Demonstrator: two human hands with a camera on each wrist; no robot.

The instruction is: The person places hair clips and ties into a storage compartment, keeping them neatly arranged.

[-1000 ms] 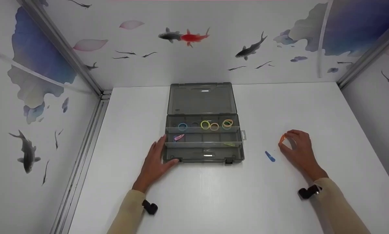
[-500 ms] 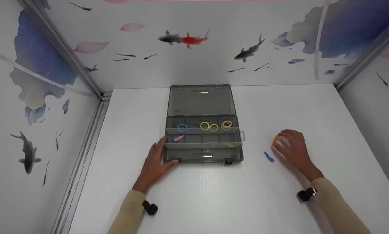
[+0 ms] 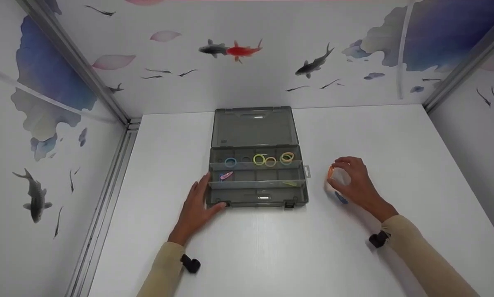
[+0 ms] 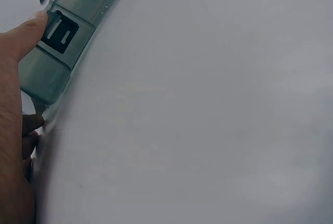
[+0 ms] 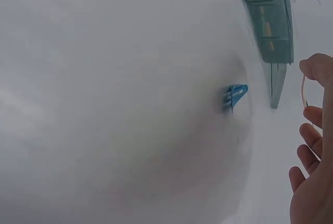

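A grey see-through compartment box (image 3: 257, 193) lies with its lid raised back on the white table. My left hand (image 3: 195, 208) rests at its front left corner, fairly straight fingers along the side and thumb on the front edge, by a latch (image 4: 60, 32) in the left wrist view. My right hand (image 3: 354, 181) pinches an orange hair clip (image 3: 330, 172) between thumb and fingertips, right of the box. It shows only as a thin curved edge in the right wrist view. Below this hand a blue hair clip (image 3: 341, 198) lies on the table, partly hidden.
Several coloured rings, among them a yellow one (image 3: 258, 155), lie in the box's back row. A pink hair clip (image 3: 227, 175) lies in the middle row's left, a yellow-green clip (image 3: 290, 183) towards its right. A clear tab (image 3: 307, 171) sticks out on the right side.
My right hand has moved left with the orange hair clip, towards the box, and now partly covers the blue clip. My left hand has stayed at the box corner.
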